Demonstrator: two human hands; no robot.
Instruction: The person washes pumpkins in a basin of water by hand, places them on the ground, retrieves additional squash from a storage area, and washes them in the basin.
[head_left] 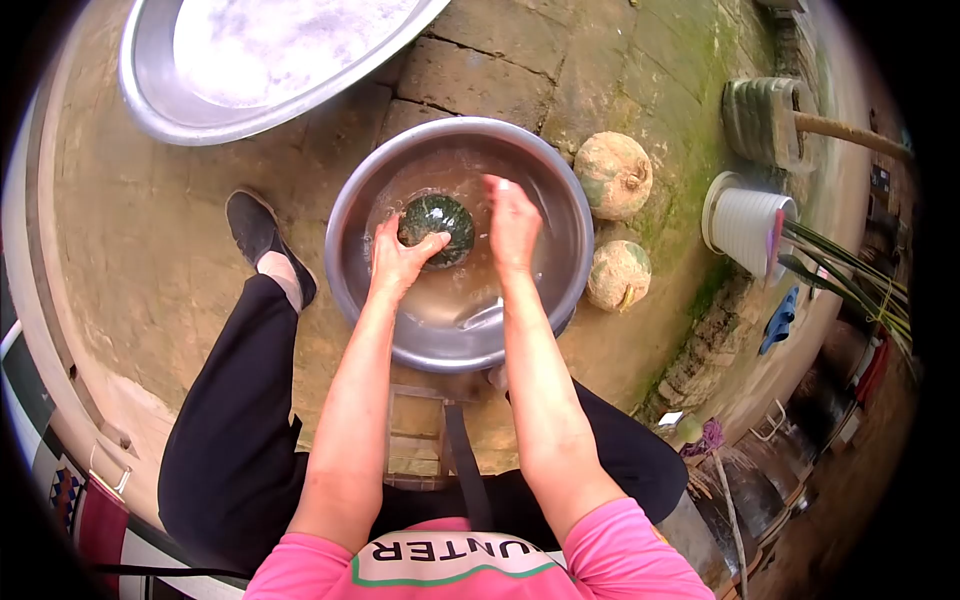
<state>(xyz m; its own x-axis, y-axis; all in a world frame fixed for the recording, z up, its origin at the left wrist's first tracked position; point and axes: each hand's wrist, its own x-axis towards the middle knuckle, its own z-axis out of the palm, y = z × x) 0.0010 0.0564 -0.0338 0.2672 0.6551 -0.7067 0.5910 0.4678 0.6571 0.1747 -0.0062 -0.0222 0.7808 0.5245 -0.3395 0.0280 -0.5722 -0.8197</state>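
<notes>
A wet, dark green pumpkin (pixel 436 226) sits in murky brown water inside a grey metal basin (pixel 455 358). My left hand (pixel 398 258) grips its near left side, thumb laid over the top and fingers around the left edge. My right hand (pixel 514 225) is above the water to the right of the pumpkin, apart from it. Its fingertips are smeared by motion, so whether they hold anything is unclear.
Two muddy pumpkins, one upper (pixel 613 176) and one lower (pixel 619 276), lie right of the basin. A larger metal tub (pixel 200 125) with foamy water stands upper left. A white bucket (pixel 748 222) and a clear container (pixel 765 123) are at right.
</notes>
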